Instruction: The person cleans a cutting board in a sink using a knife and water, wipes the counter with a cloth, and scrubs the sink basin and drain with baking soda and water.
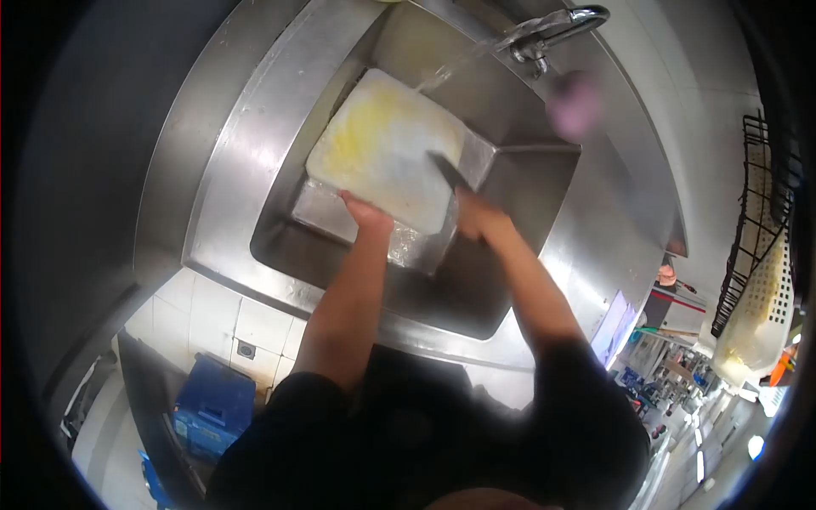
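Observation:
A white cutting board (387,149) with yellow stains lies tilted in a steel sink (527,195). My left hand (367,212) grips its near edge, thumb side visible, the other fingers hidden by the board. In my right hand (478,214), closed round the handle, is a knife (446,170) with a dark blade, which reaches over the board's right side. Water runs from the faucet (561,34) toward the board's far edge. Under the board sits a metal piece (327,210), wet and shiny.
A blurred pink object (575,106) is on the sink's right ledge, near the faucet. A black wire rack (748,229) and a white perforated basket (765,293) stand at the far right. On the lower left is a blue bin (215,404).

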`<state>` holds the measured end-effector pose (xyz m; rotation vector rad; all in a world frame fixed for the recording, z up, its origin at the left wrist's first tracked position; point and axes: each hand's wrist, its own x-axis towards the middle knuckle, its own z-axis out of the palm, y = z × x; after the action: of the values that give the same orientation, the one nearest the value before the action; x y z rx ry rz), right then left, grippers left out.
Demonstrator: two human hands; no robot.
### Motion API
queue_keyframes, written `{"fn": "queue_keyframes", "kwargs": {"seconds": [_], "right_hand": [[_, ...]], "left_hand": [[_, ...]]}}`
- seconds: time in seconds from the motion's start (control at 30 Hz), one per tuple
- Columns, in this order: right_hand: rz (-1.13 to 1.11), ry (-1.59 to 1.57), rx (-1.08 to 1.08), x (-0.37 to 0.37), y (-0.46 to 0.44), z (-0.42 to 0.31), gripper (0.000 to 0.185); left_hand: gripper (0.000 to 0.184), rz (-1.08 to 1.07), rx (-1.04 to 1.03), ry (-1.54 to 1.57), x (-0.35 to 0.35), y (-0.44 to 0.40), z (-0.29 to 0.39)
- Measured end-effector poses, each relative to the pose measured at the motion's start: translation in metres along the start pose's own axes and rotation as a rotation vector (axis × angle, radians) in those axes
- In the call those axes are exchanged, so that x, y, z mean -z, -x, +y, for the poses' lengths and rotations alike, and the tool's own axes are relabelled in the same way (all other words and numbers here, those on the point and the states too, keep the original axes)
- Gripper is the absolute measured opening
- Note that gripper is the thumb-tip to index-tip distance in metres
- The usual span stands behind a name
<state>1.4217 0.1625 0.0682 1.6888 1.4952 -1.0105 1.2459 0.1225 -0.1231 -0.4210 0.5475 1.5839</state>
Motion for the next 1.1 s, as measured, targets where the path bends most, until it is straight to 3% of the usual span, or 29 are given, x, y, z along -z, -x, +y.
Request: {"fn": "queue_keyframes", "kwargs": {"seconds": [0.03, 0.1, 0.13, 0.2, 0.3, 0.4, 0.47, 0.5, 0.53, 0.6, 0.67, 0.73, 0.87, 0.97, 1.07, 1.1], "right_hand": [[0.132, 0.020, 0.089, 0.010, -0.062, 0.010, 0.061], [0.000, -0.215, -0.095, 0.071, -0.096, -0.023, 0.058], [-0.007, -0.223, -0.086, 0.056, -0.110, -0.013, 0.058], [0.193, 0.008, 0.149, 0.018, -0.117, 0.025, 0.060], [0.231, 0.226, 0.075, -0.039, -0.015, 0.049, 0.063], [0.192, 0.102, 0.022, -0.024, -0.044, 0.054, 0.063], [0.309, 0.024, 0.074, -0.001, -0.122, 0.056, 0.061], [0.213, 0.062, 0.031, 0.019, -0.128, 0.042, 0.066], [0.127, 0.090, -0.003, 0.045, -0.119, 0.014, 0.070], [0.071, 0.055, -0.009, 0.075, -0.073, -0.016, 0.069], [0.029, 0.018, -0.049, 0.095, -0.036, -0.017, 0.069], [0.378, 0.306, 0.292, 0.121, -0.004, -0.009, 0.066], [0.543, 0.533, 0.305, 0.200, 0.046, -0.046, 0.062], [0.561, 0.672, 0.357, 0.246, 0.057, -0.064, 0.042], [0.607, 0.751, 0.266, 0.254, 0.076, -0.069, 0.057], [0.677, 0.691, 0.326, 0.249, 0.080, -0.057, 0.058]], "left_hand": [[0.072, -0.007, -0.013, 0.002, -0.004, -0.005, 0.000], [0.073, -0.053, 0.053, 0.115, -0.003, -0.003, 0.002], [0.073, -0.049, 0.048, 0.102, -0.004, -0.002, 0.008], [0.073, 0.075, 0.063, 0.088, -0.012, 0.004, 0.005], [0.074, 0.093, 0.061, 0.093, -0.026, 0.007, 0.006], [0.074, 0.162, 0.079, 0.000, -0.030, 0.010, 0.004], [0.075, 0.141, 0.088, -0.009, -0.032, 0.010, 0.006], [0.075, 0.129, 0.111, -0.009, -0.032, 0.016, 0.003], [0.075, 0.126, 0.088, -0.012, -0.051, 0.023, 0.008], [0.067, 0.352, 0.194, -0.302, -0.098, 0.044, 0.015], [0.065, 0.220, 0.211, -0.340, -0.112, 0.043, 0.009], [0.064, 0.071, 0.227, -0.339, -0.132, 0.036, -0.007], [0.053, 0.032, 0.187, -0.577, -0.193, 0.010, -0.027], [0.039, 0.036, 0.173, -0.642, -0.215, -0.022, -0.041], [0.039, 0.105, 0.167, -0.696, -0.234, -0.013, -0.039], [0.037, 0.124, 0.135, -0.710, -0.235, -0.009, -0.037]]}}
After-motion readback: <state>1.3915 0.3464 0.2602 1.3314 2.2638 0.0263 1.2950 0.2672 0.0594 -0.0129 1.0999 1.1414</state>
